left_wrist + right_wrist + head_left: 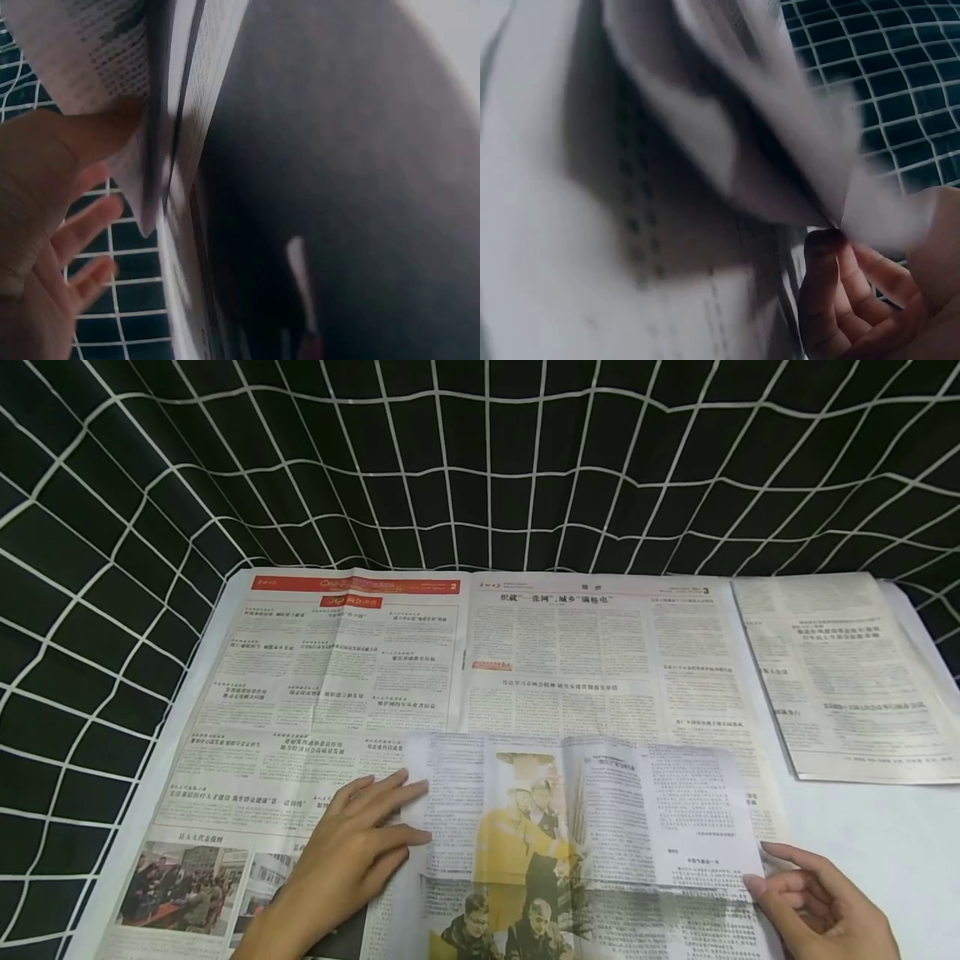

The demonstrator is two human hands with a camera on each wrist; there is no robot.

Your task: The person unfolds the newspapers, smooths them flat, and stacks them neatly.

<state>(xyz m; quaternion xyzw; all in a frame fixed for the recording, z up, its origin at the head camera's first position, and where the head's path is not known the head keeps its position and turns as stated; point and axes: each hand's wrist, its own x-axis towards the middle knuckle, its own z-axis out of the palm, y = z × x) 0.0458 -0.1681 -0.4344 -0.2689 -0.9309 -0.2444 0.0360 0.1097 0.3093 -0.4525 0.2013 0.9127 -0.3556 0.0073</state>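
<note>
A folded newspaper sheet with a yellow-toned photo lies in front of me in the head view, over a larger spread newspaper. Its left edge is held by my left hand, index finger on top. In the left wrist view the thumb presses the sheet from the near side, with other fingers loose. My right hand pinches the right edge between thumb and curled fingers. In the right wrist view the sheet is raised and bent above the fingertips, and blurred.
Another folded newspaper rests at the right of the white table. The spread newspaper has a red-headed page on the left. A black cloth with a white grid stands behind and along the left side.
</note>
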